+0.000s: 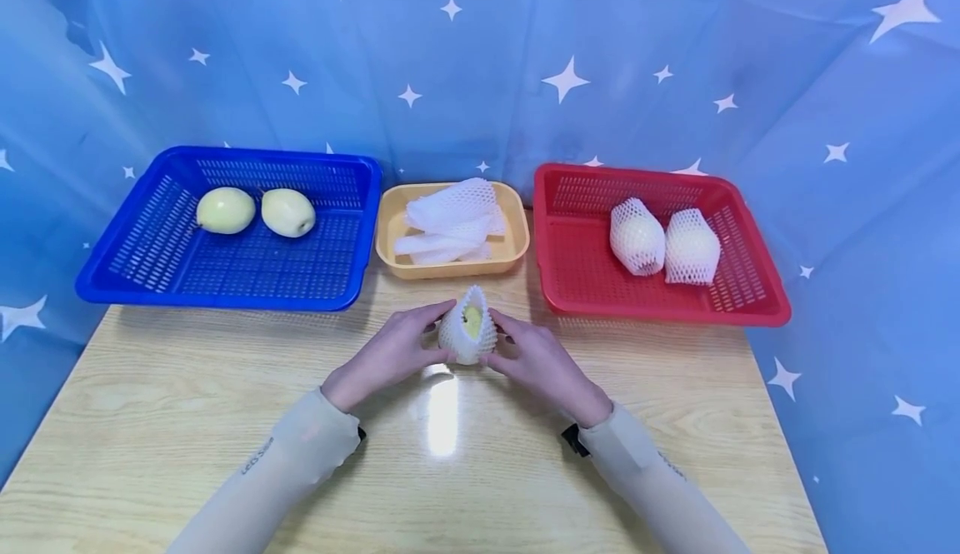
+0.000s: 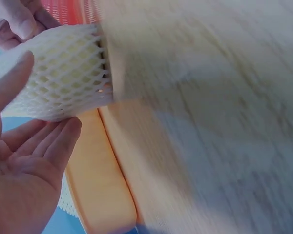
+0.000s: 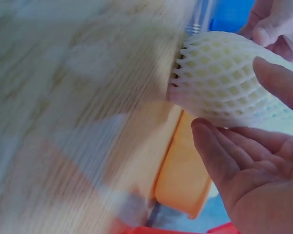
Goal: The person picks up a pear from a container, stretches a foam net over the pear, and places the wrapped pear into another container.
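Between the two hands, a pale yellow-green pear [image 1: 472, 321] stands upright on the table inside a white foam net sleeve [image 2: 63, 73]. The sleeve's upper end gapes, showing the top of the fruit and its stem in the head view. My left hand [image 1: 393, 344] holds the left side of the netted pear, thumb nearer me and fingers round the far side. From the other side my right hand [image 1: 538, 360] grips it the same way. Both wrist views show thumb and fingertips on the mesh, its cut lower edge at the wooden tabletop.
Behind the hands, a yellow tray [image 1: 408, 272] bears several flat foam nets [image 1: 457, 208]. Back left, a blue basket [image 1: 225, 297] contains two bare pears [image 1: 288, 212]. Two netted pears [image 1: 637, 237] lie in the red basket [image 1: 660, 311] at back right. A blue starry cloth [image 1: 480, 54] hangs behind.
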Motion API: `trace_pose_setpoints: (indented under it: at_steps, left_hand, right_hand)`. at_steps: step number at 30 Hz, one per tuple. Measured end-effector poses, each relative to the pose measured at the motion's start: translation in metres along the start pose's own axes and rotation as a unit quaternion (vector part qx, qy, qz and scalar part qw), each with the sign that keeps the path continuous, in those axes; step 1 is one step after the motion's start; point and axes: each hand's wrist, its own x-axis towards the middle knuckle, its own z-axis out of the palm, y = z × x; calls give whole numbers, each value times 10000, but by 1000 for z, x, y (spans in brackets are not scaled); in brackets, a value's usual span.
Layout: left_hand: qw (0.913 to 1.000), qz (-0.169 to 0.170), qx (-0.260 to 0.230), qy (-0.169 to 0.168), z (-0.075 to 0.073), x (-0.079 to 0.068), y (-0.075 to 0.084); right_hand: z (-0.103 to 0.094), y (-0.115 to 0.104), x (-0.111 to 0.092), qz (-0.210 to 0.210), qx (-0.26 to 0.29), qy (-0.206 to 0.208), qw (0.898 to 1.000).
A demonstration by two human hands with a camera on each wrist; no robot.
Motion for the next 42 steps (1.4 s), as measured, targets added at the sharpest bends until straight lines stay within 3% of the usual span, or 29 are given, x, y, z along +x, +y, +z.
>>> trace_pose_setpoints:
  at_steps: [5,12,16,20,26,32,35,38,42]
  left_hand:
    - [9998,-164,51,65,2,2,-2]
    - [9978,-592,234,-169,5,4,-1]
    - [9971,-625,392,-185,7,4,-3]
    - [9978,-560,272,-208,6,3,-3]
    - [9992,-267,-28,-289,8,8,-2]
    - [9965,-491,-645,-181,8,10,-3]
    - [9838,-694,-1650,-111,6,9,-2]
    - [9571,-882,-2758,-121,3,8,1]
    - [9274,-951,-3617,-93,1,6,8]
  right_hand:
    - [3,-1,2,31,-140,18,9999]
    - [4,-1,4,209,-89,-114,9997]
    - [5,1,5,257,83,-235,9994]
    - [7,6,6,263,536,-399,9974]
    - [10,7,8,163,754,-465,9959]
    - [6,6,7,568,1523,-484,9855]
    - [-2,4,5,652,2122,-361,9744]
    - [-11,0,4,596,2660,-125,9621]
    - [-20,-7,1,432,2948,186,9544]
